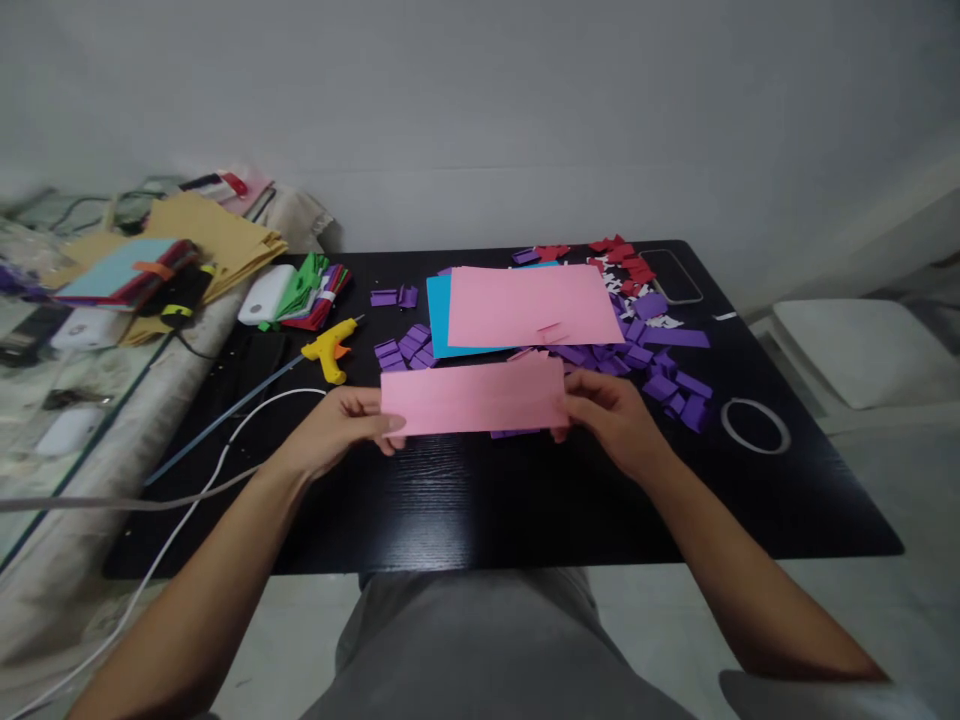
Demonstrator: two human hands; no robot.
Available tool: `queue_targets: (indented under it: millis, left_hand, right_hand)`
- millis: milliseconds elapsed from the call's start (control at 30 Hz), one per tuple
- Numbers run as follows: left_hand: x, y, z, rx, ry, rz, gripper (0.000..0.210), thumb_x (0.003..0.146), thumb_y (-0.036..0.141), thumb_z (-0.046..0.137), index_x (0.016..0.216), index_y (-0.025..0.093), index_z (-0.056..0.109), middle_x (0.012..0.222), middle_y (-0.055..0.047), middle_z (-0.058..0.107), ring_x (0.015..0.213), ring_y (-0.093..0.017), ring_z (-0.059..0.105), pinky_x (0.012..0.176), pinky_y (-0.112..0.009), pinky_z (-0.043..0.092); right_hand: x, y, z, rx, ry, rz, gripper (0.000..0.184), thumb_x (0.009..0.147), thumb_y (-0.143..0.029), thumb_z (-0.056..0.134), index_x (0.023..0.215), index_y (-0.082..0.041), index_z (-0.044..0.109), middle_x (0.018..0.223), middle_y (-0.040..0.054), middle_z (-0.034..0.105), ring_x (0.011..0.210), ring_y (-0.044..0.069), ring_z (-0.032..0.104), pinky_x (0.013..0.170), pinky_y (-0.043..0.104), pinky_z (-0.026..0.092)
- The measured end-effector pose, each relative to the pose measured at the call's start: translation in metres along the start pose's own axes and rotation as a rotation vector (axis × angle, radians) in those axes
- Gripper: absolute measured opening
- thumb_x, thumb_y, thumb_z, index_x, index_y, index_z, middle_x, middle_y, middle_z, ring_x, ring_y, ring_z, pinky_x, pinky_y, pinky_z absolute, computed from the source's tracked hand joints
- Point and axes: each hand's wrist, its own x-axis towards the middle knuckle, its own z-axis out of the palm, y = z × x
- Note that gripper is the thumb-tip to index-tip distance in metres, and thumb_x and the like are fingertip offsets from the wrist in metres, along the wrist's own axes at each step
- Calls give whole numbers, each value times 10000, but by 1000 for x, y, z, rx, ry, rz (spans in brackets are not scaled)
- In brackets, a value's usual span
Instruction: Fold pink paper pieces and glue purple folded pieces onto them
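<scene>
A pink paper strip (472, 398) is stretched level between my two hands, raised a little over the black table. My left hand (356, 420) pinches its left end, thumb on the front face. At the other end, my right hand (600, 412) grips the edge between thumb and fingers. Behind the strip lies a larger pink sheet (525, 300) on top of a blue sheet (439, 315). Folded purple paper pieces (675, 385) are scattered around these sheets, some partly hidden by the strip.
A yellow glue gun (328, 350) with a long glue stick lies left on the black table (450, 510). White cable (217, 470) crosses the left edge. A ring (756, 427) sits at right; red paper pieces (626, 262) lie at the back. Brown envelopes (210, 240) are piled at left.
</scene>
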Motion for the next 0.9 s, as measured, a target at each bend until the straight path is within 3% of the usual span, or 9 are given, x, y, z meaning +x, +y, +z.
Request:
queue_targets:
  millis: [67, 133, 200, 367, 500, 600, 733, 900]
  left_hand:
    - [2, 1, 4, -113, 157, 80, 224, 711, 315, 892, 704, 145, 746, 626, -46, 734, 501, -123, 661, 525, -209, 565]
    - [6, 3, 11, -140, 221, 134, 236, 729, 322, 879, 722, 153, 715, 597, -26, 716, 476, -120, 645, 505, -208, 551]
    - [10, 7, 18, -55, 159, 153, 240, 760, 336, 857, 745, 151, 705, 578, -23, 707, 470, -124, 640, 501, -211, 537]
    - [23, 21, 36, 230, -97, 192, 268, 831, 360, 792, 706, 157, 671, 528, -5, 677, 484, -107, 620, 550, -206, 505]
    - [34, 17, 46, 294, -191, 192, 293, 871, 392, 760, 723, 160, 662, 538, 0, 674, 496, -102, 616, 544, -198, 483]
    - [38, 3, 49, 223, -128, 207, 241, 878, 376, 771, 829, 153, 691, 560, 11, 676, 508, -106, 634, 555, -203, 507]
    - [37, -15, 50, 59, 8, 272, 283, 820, 297, 843, 1031, 153, 721, 728, -10, 749, 619, -141, 724, 617, -237, 596]
    - [36, -18, 53, 88, 30, 286, 222, 816, 262, 857, 1004, 156, 806, 821, -50, 798, 706, -155, 763, 684, -243, 638]
  right_hand:
    - [-13, 3, -5, -83, -294, 140, 242, 829, -391, 808, 905, -168, 748, 690, 9, 719, 572, 147, 659, 575, 278, 562]
    - [-21, 4, -6, -207, -580, 253, 275, 828, -390, 821, 980, -167, 765, 811, 29, 763, 685, 161, 704, 645, 282, 579]
    - [-22, 3, -5, -297, -659, 258, 313, 825, -412, 835, 1018, -178, 759, 928, 43, 774, 812, 181, 725, 734, 301, 589]
    - [7, 5, 23, -216, -249, 62, 403, 810, -423, 850, 1100, -199, 681, 1083, 80, 753, 1007, 213, 720, 880, 359, 576]
    - [31, 20, 56, -40, -231, 7, 412, 752, -370, 868, 1073, -198, 676, 891, 9, 717, 793, 163, 670, 709, 293, 535]
    - [34, 31, 67, -81, -136, 7, 297, 761, -317, 828, 999, -195, 699, 841, -11, 687, 745, 145, 614, 676, 274, 483]
    - [31, 42, 63, -33, -57, 54, 301, 742, -308, 834, 991, -196, 706, 877, -5, 696, 774, 153, 617, 715, 288, 483]
    - [32, 50, 60, -14, -42, 20, 327, 730, -340, 865, 993, -216, 715, 954, 13, 715, 843, 176, 635, 774, 310, 510]
